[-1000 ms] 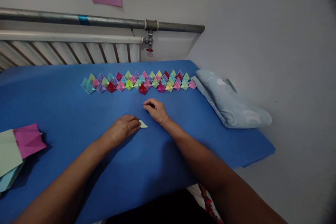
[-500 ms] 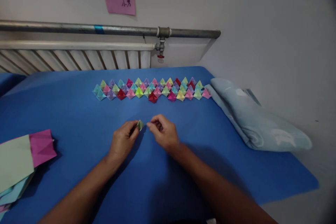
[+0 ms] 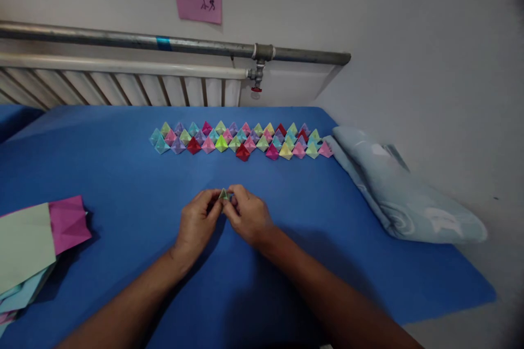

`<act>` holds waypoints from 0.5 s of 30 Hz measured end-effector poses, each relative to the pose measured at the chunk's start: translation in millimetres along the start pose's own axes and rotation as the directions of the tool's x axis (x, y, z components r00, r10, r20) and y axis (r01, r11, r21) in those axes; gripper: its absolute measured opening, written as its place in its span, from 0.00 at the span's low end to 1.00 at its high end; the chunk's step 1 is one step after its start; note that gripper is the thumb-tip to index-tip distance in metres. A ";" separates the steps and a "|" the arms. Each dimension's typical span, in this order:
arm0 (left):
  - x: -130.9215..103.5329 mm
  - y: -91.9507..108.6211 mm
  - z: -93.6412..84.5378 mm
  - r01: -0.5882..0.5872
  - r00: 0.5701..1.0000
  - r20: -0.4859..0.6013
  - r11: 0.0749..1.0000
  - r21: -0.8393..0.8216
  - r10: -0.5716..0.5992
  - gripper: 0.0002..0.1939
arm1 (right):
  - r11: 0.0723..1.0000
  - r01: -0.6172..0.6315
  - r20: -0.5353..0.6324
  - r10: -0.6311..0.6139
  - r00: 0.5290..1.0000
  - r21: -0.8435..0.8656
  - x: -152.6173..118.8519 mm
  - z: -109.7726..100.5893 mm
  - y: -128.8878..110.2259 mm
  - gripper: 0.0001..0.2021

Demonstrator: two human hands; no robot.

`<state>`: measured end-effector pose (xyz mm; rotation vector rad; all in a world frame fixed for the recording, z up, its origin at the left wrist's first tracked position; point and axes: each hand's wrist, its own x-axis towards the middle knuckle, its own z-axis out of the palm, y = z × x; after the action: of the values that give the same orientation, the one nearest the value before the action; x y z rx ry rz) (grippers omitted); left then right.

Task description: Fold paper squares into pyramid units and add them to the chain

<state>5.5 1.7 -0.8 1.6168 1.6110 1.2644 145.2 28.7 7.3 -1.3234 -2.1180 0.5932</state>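
A small pale green folded paper piece (image 3: 224, 194) is held up over the blue surface, near the middle of the view. My left hand (image 3: 202, 215) pinches its left side between thumb and fingers. On its right side, my right hand (image 3: 248, 211) grips it with thumb and fingertips, so both hands meet at the paper. Beyond the hands, several small folded paper pieces (image 3: 221, 143) in many colours stand in close rows. A dark red one (image 3: 243, 152) sits at the front of these rows.
Stacked paper sheets (image 3: 24, 245), pale green and magenta on top, lie at the left. A folded light blue blanket (image 3: 405, 191) rests at the right. Behind the blue surface (image 3: 123, 174) run a radiator (image 3: 155, 90) and a metal pipe (image 3: 204, 45) with a red-handled valve.
My right hand has moved left and closed on the pale green paper, which only my left hand held before. The whole view has shifted slightly.
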 end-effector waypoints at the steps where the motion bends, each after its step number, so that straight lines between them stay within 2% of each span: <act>1: 0.2 0.6 0.2 0.006 1.000 -0.006 1.000 -0.003 -0.006 0.07 | 1.000 -0.004 0.013 0.005 1.000 -0.015 0.0 0.2 -0.4 0.06; 7: 1.5 4.4 1.1 0.045 0.999 -0.016 0.998 -0.041 -0.045 0.05 | 0.990 -0.102 0.048 0.098 0.994 0.094 1.7 0.9 0.2 0.08; 11: 0.6 3.5 2.3 0.129 0.992 0.007 0.987 -0.097 -0.128 0.07 | 0.991 -0.039 0.005 0.039 0.999 0.130 1.1 1.1 1.2 0.09; 15: -0.4 0.6 2.9 0.232 0.973 0.047 0.945 -0.232 -0.227 0.10 | 0.985 0.007 -0.019 -0.004 1.000 0.173 0.6 2.4 3.2 0.10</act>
<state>8.4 2.0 -1.6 1.2534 1.5212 1.2584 145.5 30.4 3.6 -1.2216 -2.0045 0.7421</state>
